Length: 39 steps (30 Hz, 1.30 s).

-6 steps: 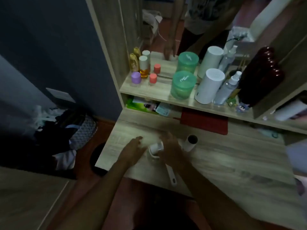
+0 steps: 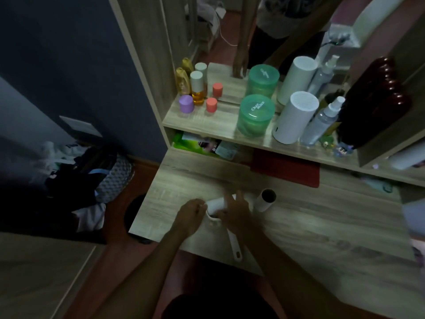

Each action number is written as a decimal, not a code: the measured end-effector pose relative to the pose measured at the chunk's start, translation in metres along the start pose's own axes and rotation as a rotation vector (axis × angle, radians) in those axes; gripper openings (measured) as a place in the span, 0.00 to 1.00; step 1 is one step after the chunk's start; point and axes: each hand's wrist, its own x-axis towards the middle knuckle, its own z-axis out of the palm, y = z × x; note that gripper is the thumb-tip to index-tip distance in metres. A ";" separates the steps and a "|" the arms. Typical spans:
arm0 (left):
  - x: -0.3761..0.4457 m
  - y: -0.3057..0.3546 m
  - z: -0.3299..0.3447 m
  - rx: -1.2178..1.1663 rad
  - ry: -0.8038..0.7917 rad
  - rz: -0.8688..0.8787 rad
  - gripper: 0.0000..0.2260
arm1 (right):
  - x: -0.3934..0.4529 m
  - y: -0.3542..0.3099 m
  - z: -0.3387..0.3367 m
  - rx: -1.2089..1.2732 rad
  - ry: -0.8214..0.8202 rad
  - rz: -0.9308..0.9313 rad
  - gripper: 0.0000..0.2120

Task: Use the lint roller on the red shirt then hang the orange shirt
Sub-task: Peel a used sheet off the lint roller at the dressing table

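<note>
A white lint roller (image 2: 215, 207) lies on the wooden desk (image 2: 310, 226) near its front edge, its handle (image 2: 234, 244) pointing toward me. My right hand (image 2: 236, 211) grips the roller's head from the right. My left hand (image 2: 190, 214) touches the roller's left end with curled fingers. A spare white roll (image 2: 265, 200) with a dark hollow core lies just right of my right hand. A folded red cloth (image 2: 285, 168) sits under the shelf at the back of the desk. No orange shirt is in view.
The shelf (image 2: 207, 127) above the desk carries small bottles, two green tubs (image 2: 255, 115), white cylinders (image 2: 294, 117) and a spray bottle (image 2: 322, 122), with a mirror behind. A dark object (image 2: 377, 100) stands at right. Piled clothes and a bag (image 2: 92, 178) lie on the floor at left.
My left hand has closed in on the roller's left end and its fingers have curled. My right hand has shifted slightly on the roller head.
</note>
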 end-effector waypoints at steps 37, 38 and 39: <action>0.028 0.145 -0.233 -0.057 0.020 0.350 0.11 | -0.024 -0.162 -0.145 0.149 0.293 -0.465 0.21; 0.027 0.146 -0.233 -0.051 0.019 0.359 0.11 | -0.024 -0.162 -0.149 0.175 0.282 -0.458 0.20; 0.027 0.146 -0.232 -0.046 0.020 0.369 0.11 | -0.024 -0.161 -0.153 0.197 0.272 -0.451 0.19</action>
